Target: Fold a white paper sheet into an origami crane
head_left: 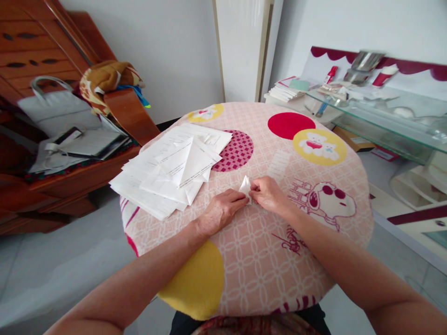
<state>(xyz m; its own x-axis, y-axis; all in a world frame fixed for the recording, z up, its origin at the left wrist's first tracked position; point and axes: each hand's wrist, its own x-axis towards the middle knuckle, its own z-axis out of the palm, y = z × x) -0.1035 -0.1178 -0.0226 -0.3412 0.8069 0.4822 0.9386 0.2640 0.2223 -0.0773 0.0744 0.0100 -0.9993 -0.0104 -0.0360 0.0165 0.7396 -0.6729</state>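
A small folded piece of white paper [246, 184] with a pointed top sits between my two hands, just above the pink patterned tablecloth [251, 251]. My left hand [223, 207] has its fingers closed on the paper's lower left side. On the opposite side my right hand [267, 193] pinches the paper's right edge between thumb and fingers. The lower part of the folded paper is partly hidden by my fingers. To the left lies a spread pile of printed paper sheets [150, 179], with a folded sheet [190, 163] on top.
A wooden bench [129, 111] at the left holds a grey handbag [63, 109] and a bundled brown cloth [108, 77]. At the right stands a glass shelf [384, 111] with a metal pot [366, 60] and a red bottle [330, 74]. Stacked papers [286, 90] lie behind the table.
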